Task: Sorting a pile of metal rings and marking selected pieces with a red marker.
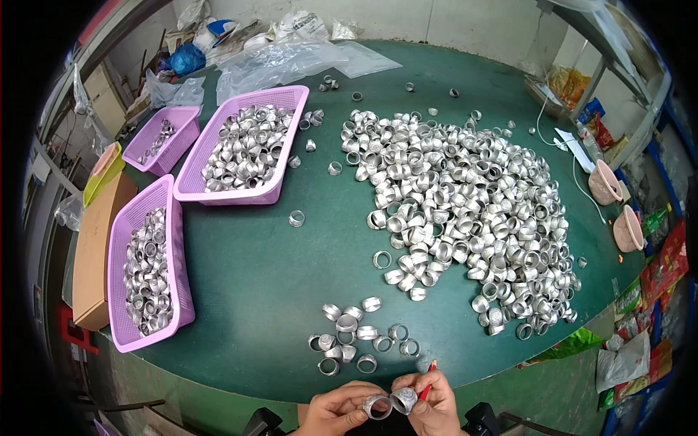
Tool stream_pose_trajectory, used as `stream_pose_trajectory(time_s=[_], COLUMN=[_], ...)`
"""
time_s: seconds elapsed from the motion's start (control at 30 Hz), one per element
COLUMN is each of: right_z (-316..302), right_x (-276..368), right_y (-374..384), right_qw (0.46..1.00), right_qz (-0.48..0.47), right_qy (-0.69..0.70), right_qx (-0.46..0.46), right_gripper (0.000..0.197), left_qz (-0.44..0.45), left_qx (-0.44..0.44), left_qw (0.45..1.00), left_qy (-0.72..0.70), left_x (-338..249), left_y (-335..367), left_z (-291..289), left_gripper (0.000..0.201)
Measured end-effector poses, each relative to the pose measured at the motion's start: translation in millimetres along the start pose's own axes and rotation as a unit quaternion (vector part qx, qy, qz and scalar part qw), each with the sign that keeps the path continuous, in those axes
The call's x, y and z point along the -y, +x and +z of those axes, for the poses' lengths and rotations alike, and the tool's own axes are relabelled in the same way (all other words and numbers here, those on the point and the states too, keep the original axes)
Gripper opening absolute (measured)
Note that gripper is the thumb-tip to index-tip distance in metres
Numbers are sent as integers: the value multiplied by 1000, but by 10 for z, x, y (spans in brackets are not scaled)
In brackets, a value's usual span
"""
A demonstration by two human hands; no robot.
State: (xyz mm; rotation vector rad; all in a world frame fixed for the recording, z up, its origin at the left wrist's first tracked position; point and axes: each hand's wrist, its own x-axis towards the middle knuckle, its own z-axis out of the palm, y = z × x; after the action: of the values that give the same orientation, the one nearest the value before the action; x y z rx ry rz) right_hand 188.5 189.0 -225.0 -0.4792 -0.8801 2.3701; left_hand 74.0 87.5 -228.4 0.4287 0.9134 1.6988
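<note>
At the bench's near edge, your left hand pinches one metal ring, your right hand another ring. They look light, rigid, slick; grip the rims.

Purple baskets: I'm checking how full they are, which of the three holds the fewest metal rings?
The small far-left basket: only a thin scatter of rings, much bare floor. The middle basket and near-left basket are well filled.

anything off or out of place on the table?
Mostly orderly. A few metal rings lie loose on the green table beside the middle pink basket, outside both the basket and the big pile. Crumpled plastic sheeting sprawls over the far edge. No damage is visible.
</note>
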Motion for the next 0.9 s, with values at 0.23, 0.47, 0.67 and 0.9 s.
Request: stream_pose_trajectory(time_s=[0.23, 0.47, 0.67, 0.9], right_z=[32, 7, -99, -59], right_x=[3, 14, 57, 70], right_y=[18, 22, -6, 19], right_qw=[997, 1000, 989, 972], right_qz=[40, 1, 104, 190], right_qy=[63, 16, 101, 137], right_qx=[7, 20, 7, 27], right_gripper=[22, 23, 20, 18], left_qz=[-2, -3, 81, 95], left_qx=[-8, -11, -41, -25], left_qw=[1000, 997, 995, 927], left_qy=[-19, -79, 46, 362], left_x=[42, -22, -60, -187], left_y=[-25, -26, -58, 43], left_z=[-17, 3, 3, 186], left_gripper=[41, 37, 35, 35])
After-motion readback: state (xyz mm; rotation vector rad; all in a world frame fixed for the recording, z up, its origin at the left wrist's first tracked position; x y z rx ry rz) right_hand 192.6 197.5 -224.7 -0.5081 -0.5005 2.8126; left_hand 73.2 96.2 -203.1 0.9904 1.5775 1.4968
